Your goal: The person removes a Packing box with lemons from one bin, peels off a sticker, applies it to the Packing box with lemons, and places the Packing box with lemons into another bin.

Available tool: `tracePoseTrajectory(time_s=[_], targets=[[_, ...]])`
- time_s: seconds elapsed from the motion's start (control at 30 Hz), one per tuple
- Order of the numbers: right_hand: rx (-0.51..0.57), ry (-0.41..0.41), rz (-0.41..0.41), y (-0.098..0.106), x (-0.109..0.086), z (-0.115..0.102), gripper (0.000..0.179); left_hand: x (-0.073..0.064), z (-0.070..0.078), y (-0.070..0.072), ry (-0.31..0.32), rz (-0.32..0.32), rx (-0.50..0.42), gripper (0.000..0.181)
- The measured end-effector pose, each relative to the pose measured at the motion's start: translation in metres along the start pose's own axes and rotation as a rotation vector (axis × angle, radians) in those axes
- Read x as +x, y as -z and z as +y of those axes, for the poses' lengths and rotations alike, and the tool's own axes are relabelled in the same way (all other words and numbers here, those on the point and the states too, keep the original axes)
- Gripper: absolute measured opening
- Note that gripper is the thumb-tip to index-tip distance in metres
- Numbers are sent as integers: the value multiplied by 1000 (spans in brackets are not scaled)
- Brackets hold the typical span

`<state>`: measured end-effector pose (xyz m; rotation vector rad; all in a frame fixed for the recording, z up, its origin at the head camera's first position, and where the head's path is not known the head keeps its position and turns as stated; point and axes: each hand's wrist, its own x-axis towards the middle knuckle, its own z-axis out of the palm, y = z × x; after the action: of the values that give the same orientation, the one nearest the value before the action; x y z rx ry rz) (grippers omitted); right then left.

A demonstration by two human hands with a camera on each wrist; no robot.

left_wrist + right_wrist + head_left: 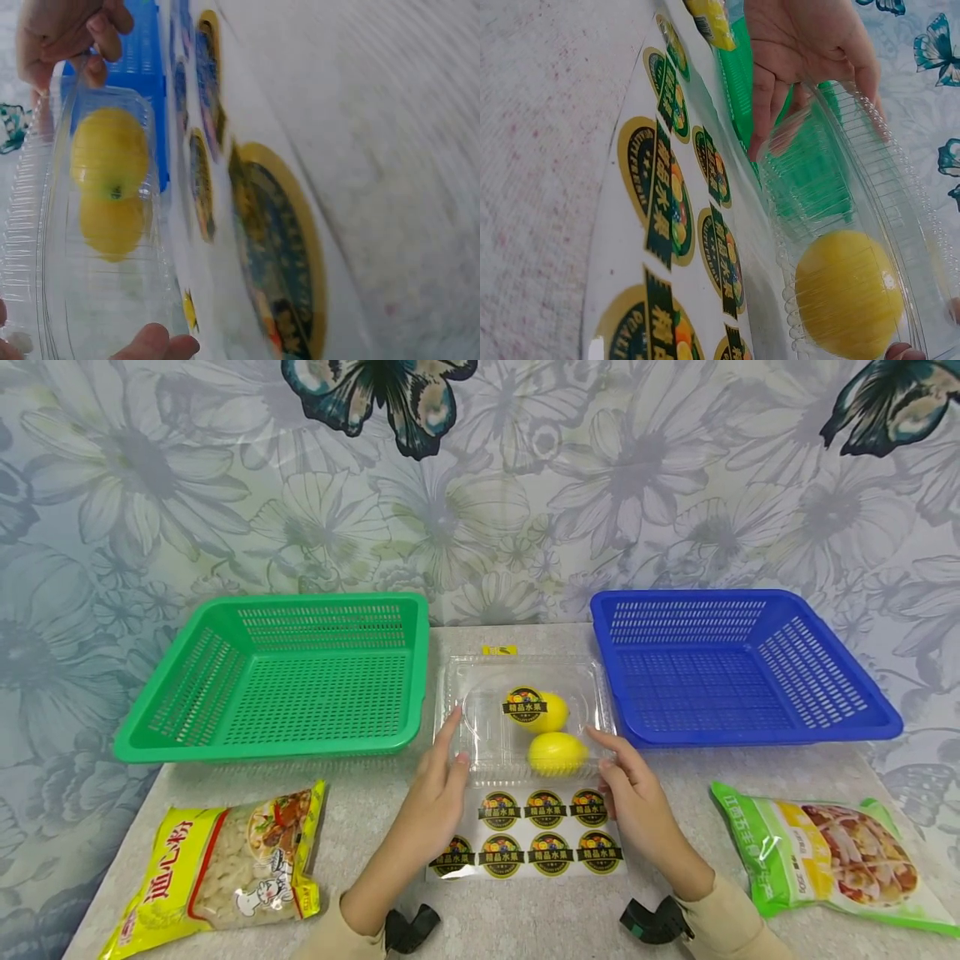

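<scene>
Both hands hold a clear plastic lidded box (483, 681) from its two near sides. My left hand (438, 797) grips the left near corner, index finger along the lid and thumb at the front wall. On the opposite corner is my right hand (637, 793), fingers curled around the edge, as the left wrist view shows. Two yellow lemons sit inside toward the right, one farther back (555, 714) and one by the front wall (557, 753). A round black-and-gold fruit sticker (525, 707) is on the lid, overlapping the rear lemon in the head view.
A sheet of round stickers (527, 870) lies in front of the box. Behind left stands a green basket (270, 750), behind right a blue basket (757, 733). A yellow pasta bag (225, 860) lies left, a green-white food bag (832, 860) right. A small yellow label (499, 651) lies behind the box.
</scene>
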<state>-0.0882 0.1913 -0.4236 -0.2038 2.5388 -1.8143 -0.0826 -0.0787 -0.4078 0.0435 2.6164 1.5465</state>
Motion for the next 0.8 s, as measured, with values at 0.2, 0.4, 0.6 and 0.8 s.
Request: tracePoseTrajectory(time_s=[0.2, 0.4, 0.6, 0.8], targets=[[35, 14, 3, -1, -3, -4, 41, -5, 3, 1, 0, 14, -29, 55], [56, 13, -11, 0, -9, -6, 41, -13, 8, 3, 14, 3, -52, 56], [89, 22, -20, 0, -18, -13, 40, -21, 11, 8, 40, 13, -69, 57], [81, 65, 10, 2, -23, -22, 40, -27, 15, 13, 25, 21, -64, 61]])
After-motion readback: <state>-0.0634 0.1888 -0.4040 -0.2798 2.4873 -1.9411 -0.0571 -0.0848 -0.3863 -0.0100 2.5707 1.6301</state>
